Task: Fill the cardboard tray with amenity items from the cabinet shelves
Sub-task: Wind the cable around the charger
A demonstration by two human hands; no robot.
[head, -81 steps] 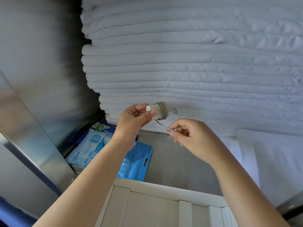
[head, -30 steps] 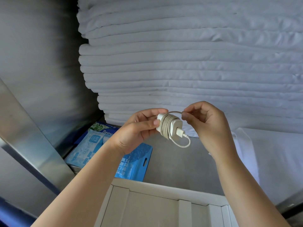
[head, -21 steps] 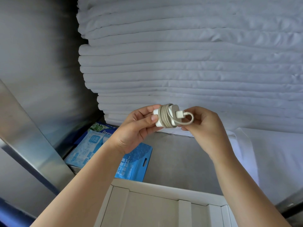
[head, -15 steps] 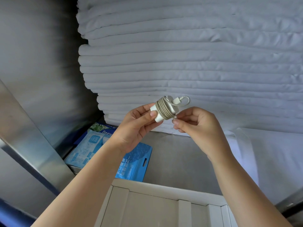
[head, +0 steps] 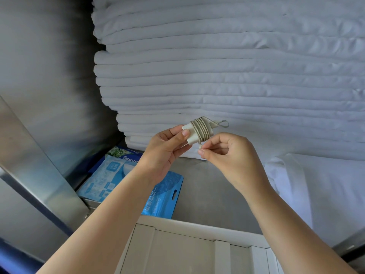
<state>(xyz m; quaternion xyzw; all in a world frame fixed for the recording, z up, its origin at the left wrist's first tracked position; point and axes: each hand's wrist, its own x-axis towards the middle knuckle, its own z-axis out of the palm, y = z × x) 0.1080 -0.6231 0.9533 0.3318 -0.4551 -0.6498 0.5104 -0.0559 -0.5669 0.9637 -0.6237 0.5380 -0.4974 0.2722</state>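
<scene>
Folded white linen stack (head: 227,76) fills the far side, sitting on the grey shelf (head: 207,190). Steel cabinet wall (head: 49,86) on the left, with a slanted metal edge (head: 39,175) below it. More white cloth (head: 325,194) lies flat on the shelf at right.

Cardboard tray (head: 177,228) is at the near edge, centre, partly cut off by the frame. Dividers are visible inside; the compartments in view show only bare cardboard.

Blue packets on the shelf, left: a light-blue one (head: 102,180) against the wall, and a darker blue pouch (head: 166,196) beside it, reaching the tray's far rim. The left forearm covers part of both.

Both hands are raised over the shelf in front of the stack, close together. Left hand (head: 164,153) pinches the left end of a white charger block (head: 189,133) between thumb and fingers. Cable (head: 202,130) is wound round the block in tight turns. Right hand (head: 231,157) is curled, thumb and forefinger pinching a cable end (head: 200,147) just under the block. A small loop of cable (head: 224,123) sticks out at the block's far right.

The charger is in the air, not in the tray.
</scene>
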